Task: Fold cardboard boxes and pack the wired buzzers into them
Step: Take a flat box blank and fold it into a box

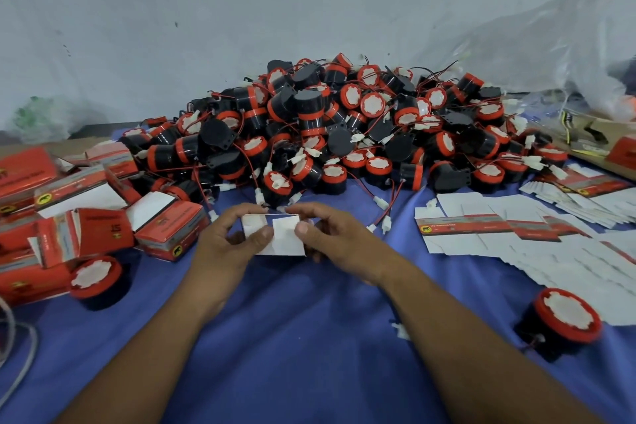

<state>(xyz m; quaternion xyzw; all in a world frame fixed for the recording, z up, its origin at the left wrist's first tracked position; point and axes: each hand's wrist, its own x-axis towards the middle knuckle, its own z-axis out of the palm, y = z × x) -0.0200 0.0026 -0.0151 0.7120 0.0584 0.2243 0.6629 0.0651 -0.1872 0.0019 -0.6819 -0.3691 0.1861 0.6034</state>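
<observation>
Left hand (227, 237), right hand (330, 234) pinching one box (287, 244), two loose buzzers (96, 280) (564, 315)

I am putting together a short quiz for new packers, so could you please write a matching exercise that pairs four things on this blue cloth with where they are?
Things:
1. heap of buzzers
2. folded red boxes
3. flat box blanks
4. white cardboard piece

Places:
A. pinched between the left hand and the right hand
B. spread out on the right side
C. gathered on the left side
D. piled at the back, in the middle

Pairs: 1-D, 2-C, 3-B, 4-A
</observation>
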